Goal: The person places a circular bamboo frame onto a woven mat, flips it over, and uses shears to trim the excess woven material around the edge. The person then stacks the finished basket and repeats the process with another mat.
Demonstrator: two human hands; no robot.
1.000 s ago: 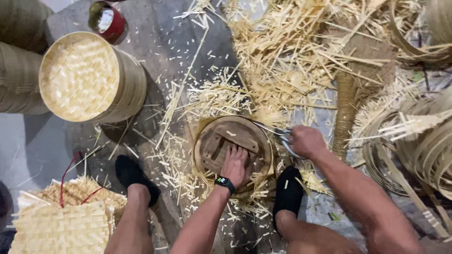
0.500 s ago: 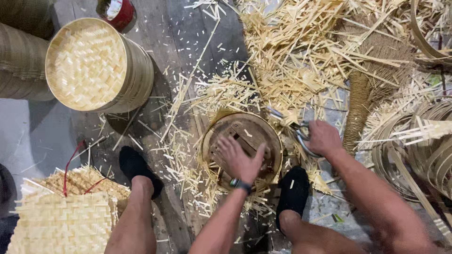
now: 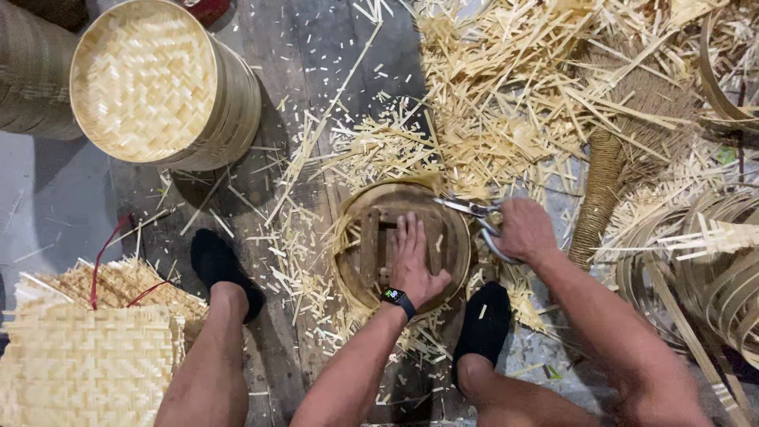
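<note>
A round bamboo hoop frame with wooden slats inside (image 3: 360, 237) lies on the floor between my feet. My left hand (image 3: 415, 261) presses flat on its slats, fingers spread; a dark watch sits on that wrist. My right hand (image 3: 523, 229) grips metal scissors (image 3: 468, 209), whose blades lie at the frame's upper right rim. Cut bamboo strips ring the frame.
A round woven bamboo basket (image 3: 150, 83) stands at the upper left. Flat woven mats (image 3: 87, 364) with a red cord lie at the lower left. A heap of bamboo offcuts (image 3: 545, 79) fills the top right; a hand broom (image 3: 602, 190) and bent bamboo hoops (image 3: 711, 277) lie at the right.
The view has shifted downward and closer to the frame. My left hand has flattened onto the slats, and the scissors have moved along the upper right rim.
</note>
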